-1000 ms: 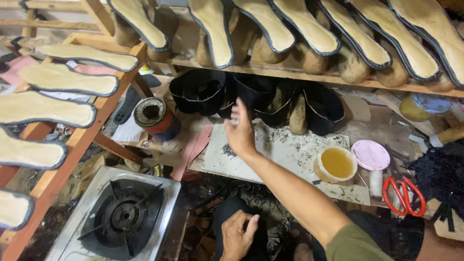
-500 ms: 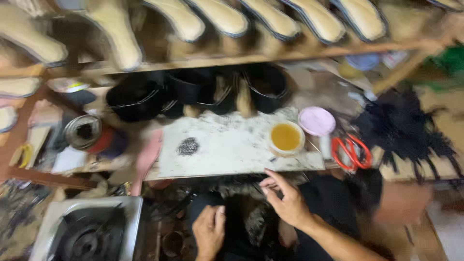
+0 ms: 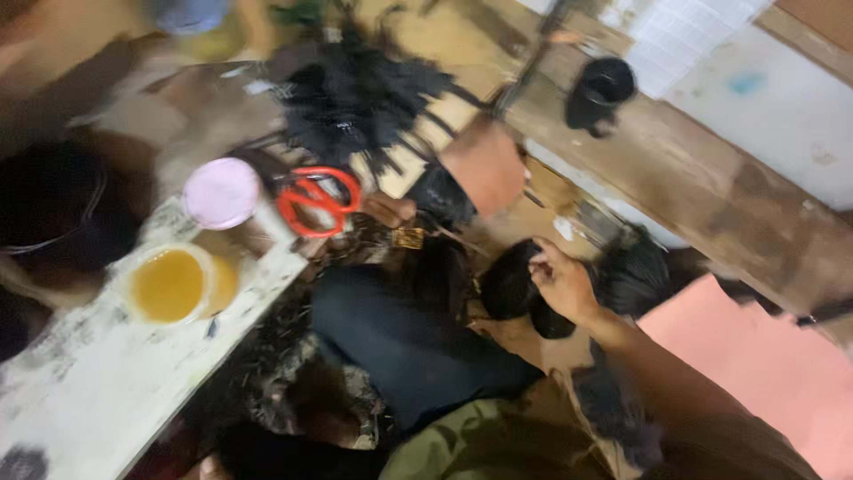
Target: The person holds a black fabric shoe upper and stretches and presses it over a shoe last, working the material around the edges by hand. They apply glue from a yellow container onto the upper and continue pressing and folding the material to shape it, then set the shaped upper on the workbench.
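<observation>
right hand [image 3: 562, 284] | fingers curled on black rounded piece [image 3: 511, 286] | dark, blurred | left hand unseen

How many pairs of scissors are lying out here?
1. The red-handled scissors lie at the far end of the white board, beside the pink round lid. The picture is blurred, so others may be hidden among the black scraps.

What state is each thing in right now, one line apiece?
Right hand: reaching low, fingers on a dark rounded piece; grip unclear through blur.
Left hand: not in view.
Glue tub: uncovered, amber liquid inside.
Pink lid: lying flat, off any container.
Red-handled scissors: lying untouched.
</observation>
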The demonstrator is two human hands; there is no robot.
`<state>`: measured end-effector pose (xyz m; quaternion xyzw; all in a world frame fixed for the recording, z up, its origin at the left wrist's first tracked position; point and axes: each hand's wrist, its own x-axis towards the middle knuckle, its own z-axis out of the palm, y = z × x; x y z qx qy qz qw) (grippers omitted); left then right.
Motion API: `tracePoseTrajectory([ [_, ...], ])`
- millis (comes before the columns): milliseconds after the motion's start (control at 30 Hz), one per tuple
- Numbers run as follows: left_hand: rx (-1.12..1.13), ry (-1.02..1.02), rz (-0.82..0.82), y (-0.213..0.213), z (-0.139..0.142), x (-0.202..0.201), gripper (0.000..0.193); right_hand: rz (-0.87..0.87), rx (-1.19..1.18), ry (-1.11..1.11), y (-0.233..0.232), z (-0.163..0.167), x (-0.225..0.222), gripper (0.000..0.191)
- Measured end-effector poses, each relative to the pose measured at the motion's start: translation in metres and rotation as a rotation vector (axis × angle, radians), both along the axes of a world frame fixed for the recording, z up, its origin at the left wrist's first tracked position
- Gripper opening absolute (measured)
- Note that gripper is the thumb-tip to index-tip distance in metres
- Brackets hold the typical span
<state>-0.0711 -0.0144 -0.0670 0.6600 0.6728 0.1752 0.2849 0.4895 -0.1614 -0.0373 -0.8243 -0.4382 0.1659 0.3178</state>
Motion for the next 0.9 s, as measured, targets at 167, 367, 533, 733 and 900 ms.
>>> tracePoseTrajectory([
  [167, 0.215, -0.439, -0.474, 0.024, 0.068, 0.089, 0.028, -0.109, -0.523, 0.132, -0.057, -0.042, -0.005, 0.058],
  [367, 0.514, -0.008, -0.684, -0.006, 0.071, 0.245, 0.026, 0.027, -0.783, 0.325, -0.052, -0.056, -0.036, 0.063],
  [533, 0.509, 0.069, -0.651, -0.003, 0.055, 0.273, 0.028, 0.178, -0.783, 0.393, -0.008, -0.062, -0.041, 0.066],
  [733, 0.56, 0.086, -0.614, -0.005, 0.03, 0.271, 0.031, 0.333, -0.76, 0.417, 0.05, -0.08, -0.041, 0.071],
  [900, 0.447, 0.219, -0.602, -0.004, 0.018, 0.266, 0.032, 0.378, -0.748, 0.403, 0.094, -0.099, -0.046, 0.075],
])
